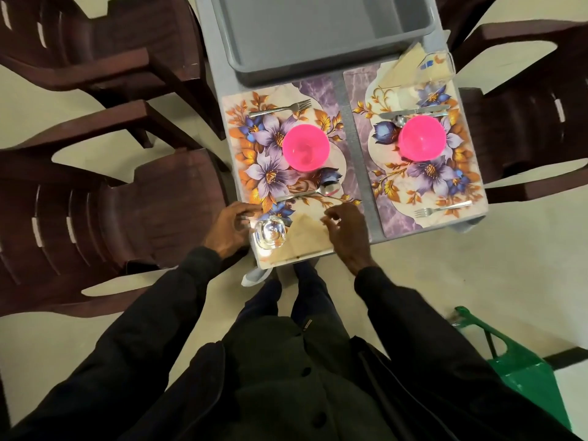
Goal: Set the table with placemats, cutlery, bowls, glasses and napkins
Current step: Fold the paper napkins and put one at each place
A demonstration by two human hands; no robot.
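Folded napkin [304,238]: it lies at the near end of the left placemat [241,138]. Its long edge runs along the mat's near border and its point faces away from me, toward the pink bowl [306,147]. It sits between my hands. My right hand [345,229] is nearer, fingers loosely curled and holding nothing, tips over the napkin's right corner; I cannot confirm contact. The glass [269,233] stands upright just beside the napkin's left end. My left hand [227,229] is just left of the glass, relaxed and holding nothing. In my judgement, any squaring of the napkin falls to the right hand. Beyond are a spoon [311,193] lying crosswise, the grey table [348,138], a grey tub [318,36] and brown chairs [143,211] alongside.
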